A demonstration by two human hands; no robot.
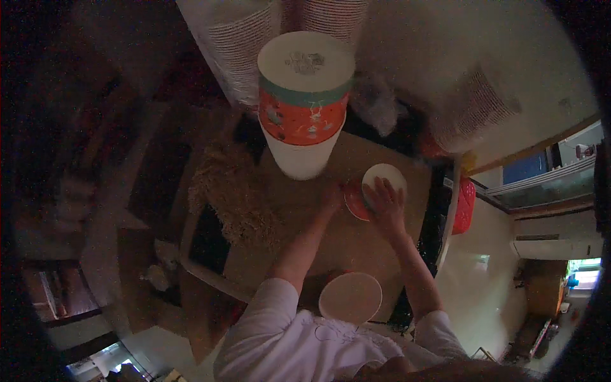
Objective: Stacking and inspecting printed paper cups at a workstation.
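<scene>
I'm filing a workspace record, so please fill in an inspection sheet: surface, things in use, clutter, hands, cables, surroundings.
Surface: brown board, dimly lit.
Things in use: red cup with a pale end; tall stack, red, teal and white; round tub near the body.
Clutter: brown tangle at left; crumpled plastic toward the back.
Hands: right hand on the cup's pale end; left hand beside it, contact unclear.
Cables: nothing seen.
Surroundings: nested stacks behind; red object at right.
</scene>
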